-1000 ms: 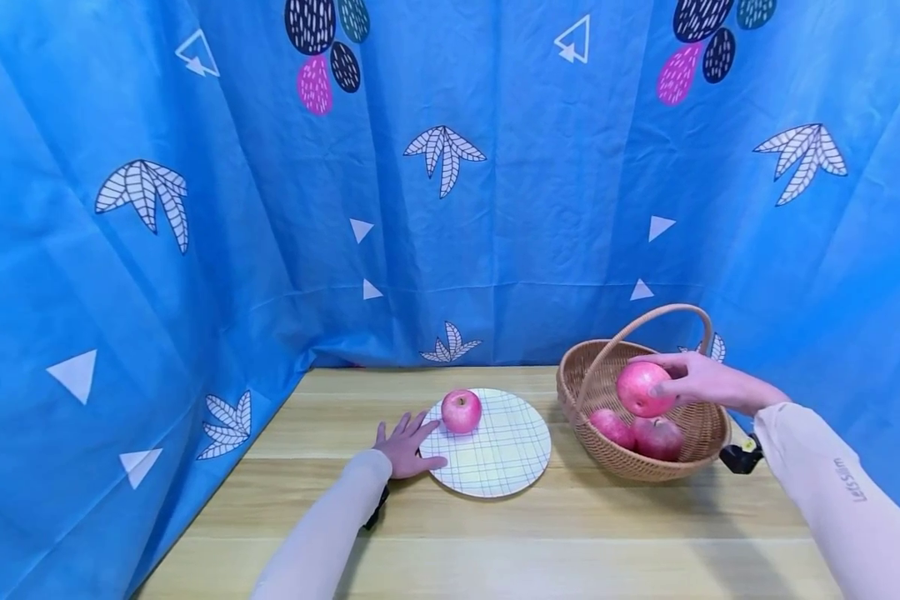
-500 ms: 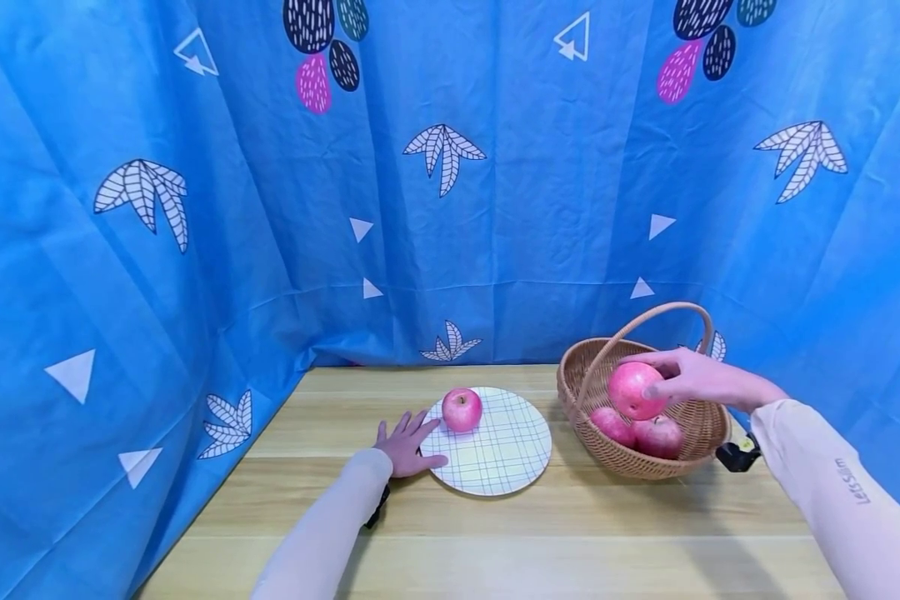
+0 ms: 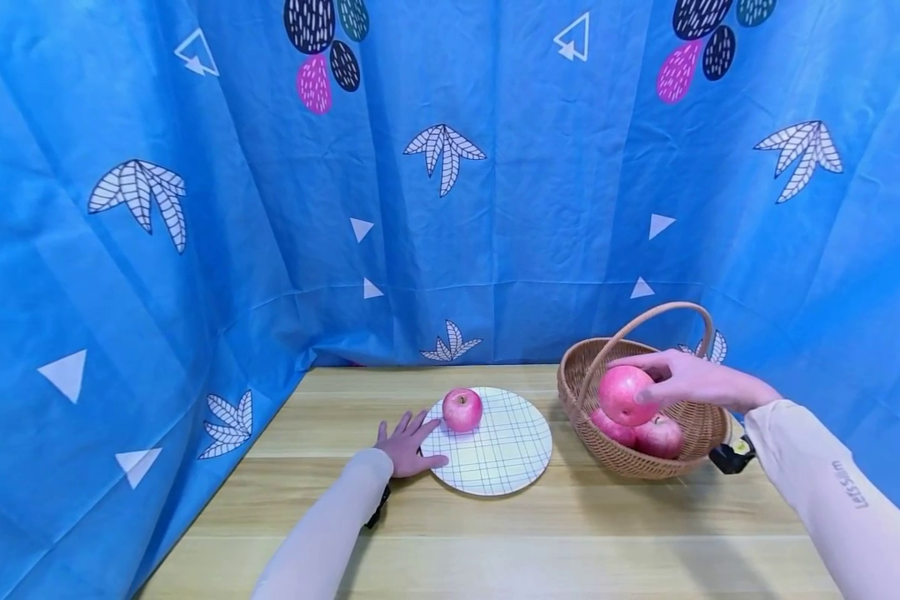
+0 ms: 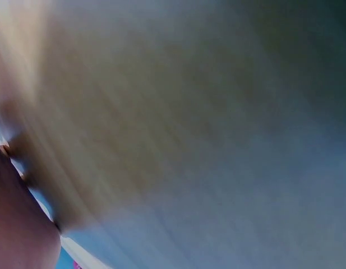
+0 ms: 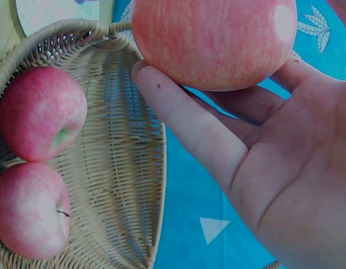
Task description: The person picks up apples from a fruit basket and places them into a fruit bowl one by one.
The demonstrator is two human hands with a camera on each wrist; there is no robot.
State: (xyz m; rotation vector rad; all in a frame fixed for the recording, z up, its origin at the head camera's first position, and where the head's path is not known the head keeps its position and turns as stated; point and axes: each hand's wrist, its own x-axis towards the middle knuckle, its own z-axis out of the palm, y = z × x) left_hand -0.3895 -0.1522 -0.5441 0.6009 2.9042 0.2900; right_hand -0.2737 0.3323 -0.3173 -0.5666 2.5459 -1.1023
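My right hand [image 3: 678,379] grips a red apple [image 3: 627,396] above the wicker basket [image 3: 697,433]; the right wrist view shows that apple [image 5: 215,42] held between thumb and fingers. Two more apples lie side by side in the basket, one with its stem turned up [image 3: 660,437]. My left hand [image 3: 407,446] lies with spread fingers at the left edge of a round checked plate [image 3: 495,458]. On the plate's upper left sits another apple [image 3: 462,410], close to the left fingers. The left wrist view is mostly a blurred surface with part of the hand [image 4: 21,224].
The basket's arched handle [image 3: 663,308] rises over it at the right of the wooden table [image 3: 495,550]. A blue patterned curtain [image 3: 450,250] stands along the back and sides. The plate lies to the basket's left, with bare tabletop between them.
My right hand has carried the apple leftward inside the handle's side of the basket, toward its left rim. The left hand, the plate and its apple have stayed put.
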